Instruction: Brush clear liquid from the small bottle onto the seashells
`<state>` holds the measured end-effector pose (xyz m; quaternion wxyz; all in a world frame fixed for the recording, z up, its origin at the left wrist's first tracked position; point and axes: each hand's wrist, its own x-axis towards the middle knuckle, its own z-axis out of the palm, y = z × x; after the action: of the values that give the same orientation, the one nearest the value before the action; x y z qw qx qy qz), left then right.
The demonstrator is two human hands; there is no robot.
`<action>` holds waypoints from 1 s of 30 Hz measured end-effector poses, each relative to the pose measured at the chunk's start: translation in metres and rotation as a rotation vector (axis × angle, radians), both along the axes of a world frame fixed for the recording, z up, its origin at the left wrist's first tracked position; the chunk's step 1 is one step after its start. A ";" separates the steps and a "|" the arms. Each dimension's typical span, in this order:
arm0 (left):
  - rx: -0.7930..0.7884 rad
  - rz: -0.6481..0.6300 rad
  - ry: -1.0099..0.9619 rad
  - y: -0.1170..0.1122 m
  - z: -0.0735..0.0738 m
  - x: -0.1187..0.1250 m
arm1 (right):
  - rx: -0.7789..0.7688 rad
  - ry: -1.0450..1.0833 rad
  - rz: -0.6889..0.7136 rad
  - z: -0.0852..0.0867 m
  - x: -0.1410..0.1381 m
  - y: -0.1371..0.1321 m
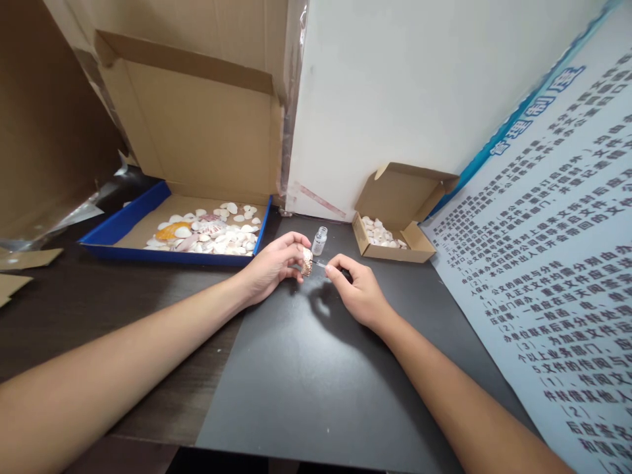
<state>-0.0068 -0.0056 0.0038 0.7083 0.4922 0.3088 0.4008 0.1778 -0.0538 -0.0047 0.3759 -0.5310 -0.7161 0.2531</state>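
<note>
Between thumb and fingers, my left hand [279, 263] grips a small whitish-brown seashell [307, 262] above the dark mat. My right hand [356, 288] pinches a thin, pale applicator stick [320, 264], whose dark tip points at the shell and seems to touch it. Just behind both hands, a small clear glass bottle [319, 241] stands upright with its mouth uncovered. What is inside the bottle is too small to tell.
At the back left lies an opened blue-sided box [168, 253] of many shells [217, 232]. A smaller cardboard box [395, 253] with white shells [378, 232] stands at the back right. Cardboard scraps [29, 259] lie far left. A printed board [553, 250] leans along the right.
</note>
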 end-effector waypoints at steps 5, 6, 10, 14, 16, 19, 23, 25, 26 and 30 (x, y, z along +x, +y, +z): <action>-0.019 -0.033 -0.028 -0.001 0.001 0.000 | -0.021 -0.017 0.033 -0.001 -0.001 0.000; -0.020 -0.039 -0.039 -0.001 0.001 0.000 | -0.020 -0.014 0.033 0.000 -0.001 0.000; -0.038 -0.059 -0.105 0.000 -0.001 0.000 | 0.000 0.002 0.027 0.001 -0.001 0.000; -0.105 -0.111 -0.162 0.001 -0.003 0.000 | 0.022 0.019 0.008 0.000 0.000 0.000; -0.137 -0.144 -0.166 0.001 -0.003 0.000 | 0.028 0.023 0.005 0.000 0.000 0.000; -0.157 -0.177 -0.167 0.001 -0.004 -0.001 | 0.029 0.020 0.006 0.000 0.000 0.000; -0.153 -0.203 -0.157 0.002 -0.006 -0.001 | 0.021 0.015 0.004 0.001 -0.001 0.000; -0.140 -0.195 -0.142 0.002 -0.007 -0.001 | 0.014 0.018 -0.003 0.001 -0.001 0.000; -0.130 -0.185 -0.134 0.002 -0.007 -0.001 | 0.012 0.023 -0.010 0.001 0.000 0.000; -0.097 -0.123 -0.095 0.002 -0.007 -0.001 | 0.024 0.059 -0.055 0.001 0.000 -0.001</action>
<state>-0.0073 -0.0034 -0.0032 0.7684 0.4560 0.2630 0.3639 0.1780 -0.0545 -0.0039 0.4103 -0.5382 -0.6926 0.2496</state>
